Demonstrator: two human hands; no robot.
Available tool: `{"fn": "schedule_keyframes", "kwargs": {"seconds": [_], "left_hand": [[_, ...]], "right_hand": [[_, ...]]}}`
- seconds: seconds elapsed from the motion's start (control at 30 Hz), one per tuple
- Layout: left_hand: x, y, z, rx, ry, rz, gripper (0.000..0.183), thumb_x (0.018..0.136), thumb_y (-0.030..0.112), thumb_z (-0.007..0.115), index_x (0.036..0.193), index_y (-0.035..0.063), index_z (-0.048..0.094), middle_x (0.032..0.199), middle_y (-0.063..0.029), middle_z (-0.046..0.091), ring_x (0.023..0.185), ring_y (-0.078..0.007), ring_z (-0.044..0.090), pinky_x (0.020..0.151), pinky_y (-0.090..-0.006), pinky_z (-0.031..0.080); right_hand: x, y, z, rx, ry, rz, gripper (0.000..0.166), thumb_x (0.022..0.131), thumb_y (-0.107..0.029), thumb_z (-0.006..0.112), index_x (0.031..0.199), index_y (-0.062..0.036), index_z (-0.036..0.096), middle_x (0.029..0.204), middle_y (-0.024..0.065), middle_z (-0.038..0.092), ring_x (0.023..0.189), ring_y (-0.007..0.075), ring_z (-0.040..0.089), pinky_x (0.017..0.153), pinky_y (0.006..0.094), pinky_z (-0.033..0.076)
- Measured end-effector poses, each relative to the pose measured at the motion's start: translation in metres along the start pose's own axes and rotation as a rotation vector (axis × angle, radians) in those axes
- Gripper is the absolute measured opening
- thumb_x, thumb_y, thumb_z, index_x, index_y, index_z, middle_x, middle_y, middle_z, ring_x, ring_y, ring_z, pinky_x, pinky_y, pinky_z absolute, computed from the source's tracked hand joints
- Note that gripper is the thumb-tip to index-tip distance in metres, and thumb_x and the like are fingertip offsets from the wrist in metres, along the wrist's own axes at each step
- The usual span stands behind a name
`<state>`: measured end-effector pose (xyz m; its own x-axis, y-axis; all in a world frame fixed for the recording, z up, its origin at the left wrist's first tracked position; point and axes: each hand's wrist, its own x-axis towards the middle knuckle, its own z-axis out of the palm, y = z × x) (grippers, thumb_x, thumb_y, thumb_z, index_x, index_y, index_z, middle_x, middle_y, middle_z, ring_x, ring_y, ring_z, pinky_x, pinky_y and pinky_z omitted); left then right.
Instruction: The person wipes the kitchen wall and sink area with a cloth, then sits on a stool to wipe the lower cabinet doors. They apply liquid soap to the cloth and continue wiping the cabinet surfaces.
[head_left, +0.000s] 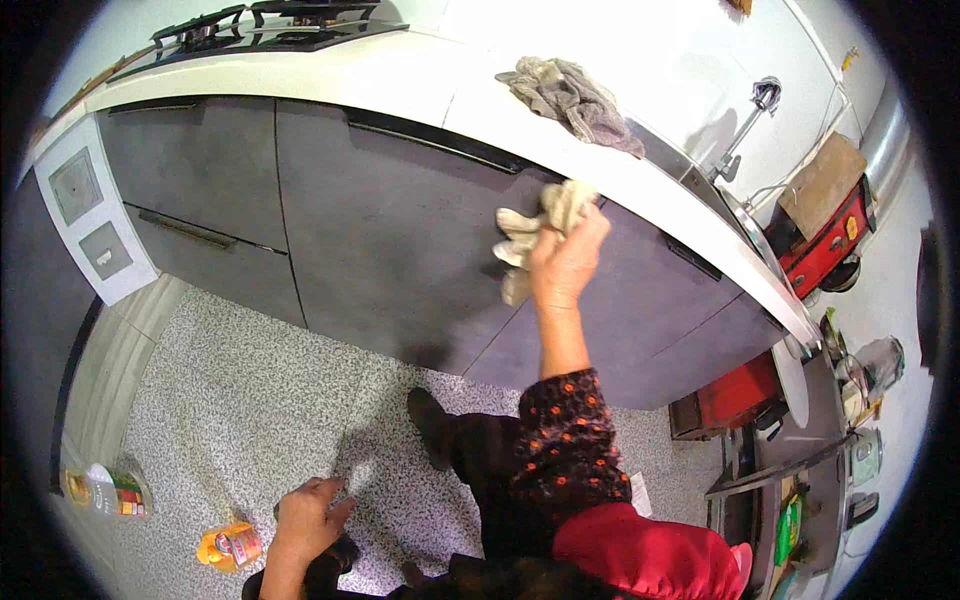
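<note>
My right hand (568, 259) grips a cream fabric glove (517, 232), bunched up at the top, with several of its fingers sticking out to the left. It is in front of the grey cabinet doors (390, 247), by the front edge of the white countertop (420, 82). Above it on the counter lies a crumpled grey-brown cloth (570, 105). Low in the view, my left hand (309, 521) hangs over the speckled floor (262, 390), its fingers apart and nothing in them. An orange-labelled bottle (229, 546) is on the floor just left of that hand.
A large clear oil jug (109, 491) stands at lower left. On the counter are a gas hob (262, 37) at top left and a sink with a faucet (739, 139) at right. A red box (829, 236) is beyond the sink. Shelving (784, 476) with kitchenware fills the lower right.
</note>
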<state>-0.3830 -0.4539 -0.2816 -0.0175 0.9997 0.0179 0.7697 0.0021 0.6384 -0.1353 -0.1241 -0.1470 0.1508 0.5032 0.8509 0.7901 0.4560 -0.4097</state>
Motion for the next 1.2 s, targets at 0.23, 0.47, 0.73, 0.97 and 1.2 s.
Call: {"fn": "schedule_keyframes", "kwargs": {"seconds": [0.23, 0.47, 0.73, 0.97, 1.2], "left_hand": [[-0.009, 0.003, -0.015, -0.062, -0.024, -0.092, 0.032, 0.074, 0.018, 0.069, 0.101, 0.0017, 0.063, 0.087, -0.0190, 0.063, 0.075, -0.0352, 0.062, 0.067, -0.0403, 0.050], [-0.012, 0.003, -0.019, -0.081, -0.049, -0.089, 0.033, 0.075, 0.020, 0.069, 0.103, 0.0040, 0.062, 0.087, -0.0188, 0.062, 0.078, -0.0370, 0.061, 0.068, -0.0425, 0.049], [-0.013, -0.002, -0.018, -0.013, -0.016, -0.070, 0.032, 0.075, 0.023, 0.069, 0.100, 0.0045, 0.062, 0.085, -0.0180, 0.062, 0.078, -0.0375, 0.061, 0.067, -0.0441, 0.049], [0.017, 0.009, -0.013, -0.082, 0.035, 0.089, 0.029, 0.078, 0.023, 0.067, 0.099, 0.0033, 0.062, 0.092, -0.0185, 0.064, 0.082, -0.0374, 0.062, 0.069, -0.0432, 0.050], [0.075, 0.056, -0.003, -0.504, 0.437, 0.208, 0.032, 0.079, 0.012, 0.065, 0.111, 0.0076, 0.061, 0.086, -0.0125, 0.060, 0.072, -0.0228, 0.061, 0.063, -0.0303, 0.049]], "right_hand": [[0.000, -0.011, 0.016, -0.006, -0.068, -0.185, 0.028, 0.076, -0.007, 0.059, 0.103, -0.0041, 0.050, 0.098, 0.0178, 0.053, 0.091, 0.0396, 0.057, 0.077, 0.0434, 0.047], [0.019, 0.015, -0.019, -0.062, 0.033, 0.077, 0.026, 0.076, -0.013, 0.062, 0.093, -0.0014, 0.047, 0.083, 0.0206, 0.058, 0.079, 0.0368, 0.060, 0.072, 0.0418, 0.047], [-0.003, -0.033, 0.022, -0.001, -0.270, 0.103, 0.028, 0.077, -0.018, 0.061, 0.099, -0.0030, 0.051, 0.095, 0.0230, 0.061, 0.087, 0.0423, 0.060, 0.077, 0.0461, 0.048], [-0.004, 0.036, -0.045, 0.166, -0.125, 0.343, 0.034, 0.077, -0.022, 0.060, 0.102, 0.0014, 0.056, 0.094, 0.0199, 0.063, 0.090, 0.0310, 0.062, 0.081, 0.0389, 0.047], [-0.084, -0.023, -0.074, 0.353, -0.408, 0.221, 0.032, 0.079, -0.018, 0.060, 0.106, -0.0024, 0.052, 0.090, 0.0218, 0.062, 0.087, 0.0356, 0.063, 0.076, 0.0393, 0.048]]}}
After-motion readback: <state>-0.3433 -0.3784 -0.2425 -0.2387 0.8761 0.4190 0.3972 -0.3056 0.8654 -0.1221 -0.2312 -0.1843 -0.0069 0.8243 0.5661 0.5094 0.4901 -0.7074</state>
